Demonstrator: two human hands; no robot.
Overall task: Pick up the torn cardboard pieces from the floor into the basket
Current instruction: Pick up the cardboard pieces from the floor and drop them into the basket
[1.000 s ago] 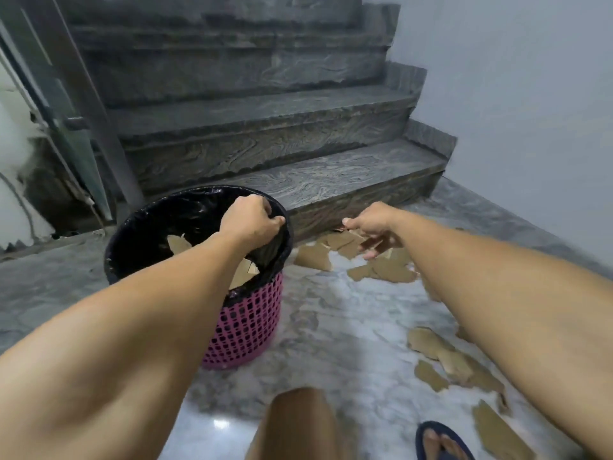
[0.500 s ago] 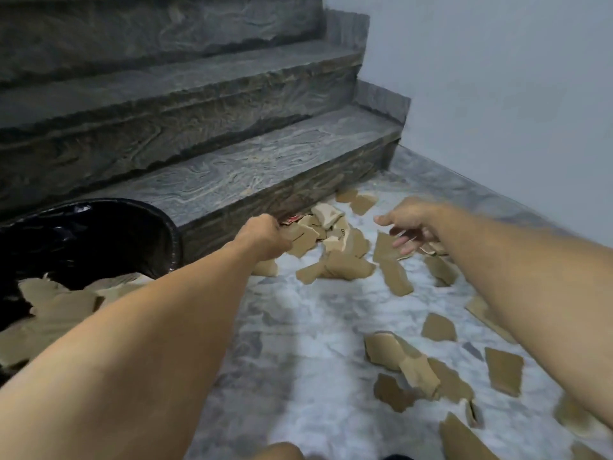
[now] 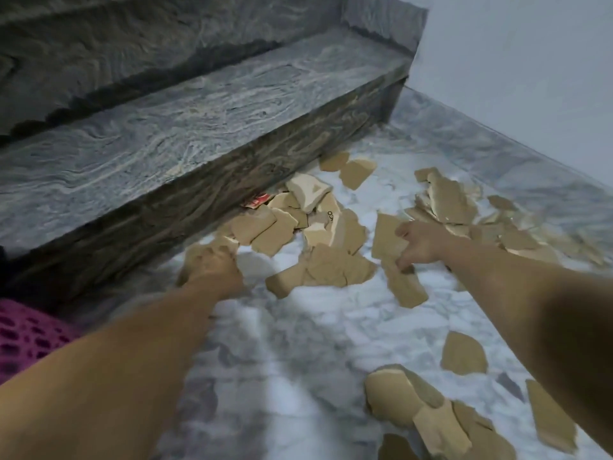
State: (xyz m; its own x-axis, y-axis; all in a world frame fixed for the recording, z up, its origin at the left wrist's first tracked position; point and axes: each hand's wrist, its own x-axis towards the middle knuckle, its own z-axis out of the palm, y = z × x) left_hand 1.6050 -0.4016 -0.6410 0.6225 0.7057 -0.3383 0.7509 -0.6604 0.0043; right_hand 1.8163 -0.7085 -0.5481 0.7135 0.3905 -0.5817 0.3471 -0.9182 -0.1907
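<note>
Torn brown cardboard pieces [image 3: 335, 267] lie scattered over the marble floor, thickest along the foot of the lowest stair. My left hand [image 3: 215, 267] is down on the pieces nearest the step [image 3: 202, 254]; it is blurred, and its fingers are hidden behind the knuckles. My right hand [image 3: 418, 247] reaches over a long cardboard strip [image 3: 398, 280], thumb and fingers spread apart and touching it. Only a corner of the pink mesh basket [image 3: 23, 333] shows, at the left edge.
The grey stone stair [image 3: 185, 127] runs diagonally behind the pile, and a pale wall [image 3: 530, 78] closes the right side. More cardboard lies at the far right [image 3: 447, 200] and in the foreground [image 3: 431, 416]. Bare marble floor [image 3: 298, 343] lies between my arms.
My view has swung right and down, leaving only a corner of the basket visible. Both hands have dropped lower onto the cardboard pile by the step.
</note>
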